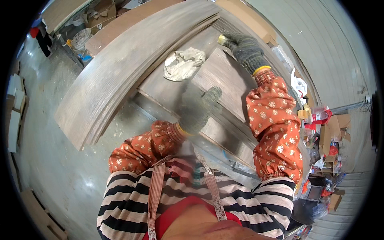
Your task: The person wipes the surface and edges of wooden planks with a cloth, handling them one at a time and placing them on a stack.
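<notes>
Nearest you, your left gloved hand (pixel 197 112), blurred, is loosely spread, grasping nothing, by the near-left edge of a wood-grain panel (pixel 222 77) lying ahead of you. Just left of that panel sits a crumpled off-white cloth (pixel 186 66). Your right gloved hand (pixel 246 51) is at its far-right edge; whether it grips can't be made out. Farther off, upper left, stands a bucket (pixel 82 37).

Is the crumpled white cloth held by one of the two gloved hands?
No, the crumpled white cloth lies on a board, with a gap to both the left hand and the right hand.
</notes>
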Demonstrator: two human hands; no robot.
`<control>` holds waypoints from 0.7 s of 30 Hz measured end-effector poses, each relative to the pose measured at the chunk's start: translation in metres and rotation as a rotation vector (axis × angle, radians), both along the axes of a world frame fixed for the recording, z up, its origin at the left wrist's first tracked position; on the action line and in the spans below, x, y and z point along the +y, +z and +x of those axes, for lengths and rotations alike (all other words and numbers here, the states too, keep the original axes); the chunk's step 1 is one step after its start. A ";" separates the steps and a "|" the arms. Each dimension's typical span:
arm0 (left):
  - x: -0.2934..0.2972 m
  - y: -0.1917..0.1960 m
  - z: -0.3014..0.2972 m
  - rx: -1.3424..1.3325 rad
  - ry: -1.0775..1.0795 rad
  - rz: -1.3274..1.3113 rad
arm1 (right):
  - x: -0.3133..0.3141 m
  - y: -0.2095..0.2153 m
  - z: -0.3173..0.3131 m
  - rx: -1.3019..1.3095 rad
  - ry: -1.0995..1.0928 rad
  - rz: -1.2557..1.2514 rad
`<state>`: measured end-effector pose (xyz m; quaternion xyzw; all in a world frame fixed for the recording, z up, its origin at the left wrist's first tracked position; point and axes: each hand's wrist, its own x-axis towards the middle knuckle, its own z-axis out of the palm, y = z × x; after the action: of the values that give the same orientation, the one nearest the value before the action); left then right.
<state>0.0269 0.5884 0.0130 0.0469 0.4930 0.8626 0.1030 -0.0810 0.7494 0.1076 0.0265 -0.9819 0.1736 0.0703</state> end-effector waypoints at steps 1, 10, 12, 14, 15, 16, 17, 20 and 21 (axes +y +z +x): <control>0.000 -0.001 -0.001 -0.012 0.035 0.019 | 0.003 -0.002 -0.004 0.064 0.027 -0.006; -0.018 0.002 -0.006 0.204 -0.127 -0.066 | 0.059 0.023 0.091 0.127 -0.257 -0.028; -0.040 -0.018 -0.030 0.750 0.136 -0.556 | 0.093 0.009 0.159 0.320 -0.329 -0.203; -0.053 -0.020 -0.054 0.892 0.186 -0.597 | 0.098 -0.007 0.243 0.530 -0.571 -0.404; -0.053 -0.012 -0.065 0.757 0.101 -0.400 | 0.119 -0.024 0.287 0.613 -0.612 -0.378; -0.055 -0.007 -0.082 1.026 0.090 -0.501 | 0.136 -0.041 0.319 0.694 -0.654 -0.360; -0.059 -0.005 -0.095 1.307 0.081 -0.615 | 0.131 -0.047 0.323 0.718 -0.677 -0.525; -0.062 -0.005 -0.105 1.240 -0.103 -0.525 | 0.125 -0.051 0.320 0.797 -0.772 -0.937; -0.067 -0.004 -0.108 1.373 -0.051 -0.572 | 0.121 -0.049 0.309 0.770 -0.826 -0.853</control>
<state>-0.0815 0.5219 0.0087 0.5581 0.6504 0.4748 -0.2002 0.2275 0.8708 0.0590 -0.3186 -0.6634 0.4804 0.4770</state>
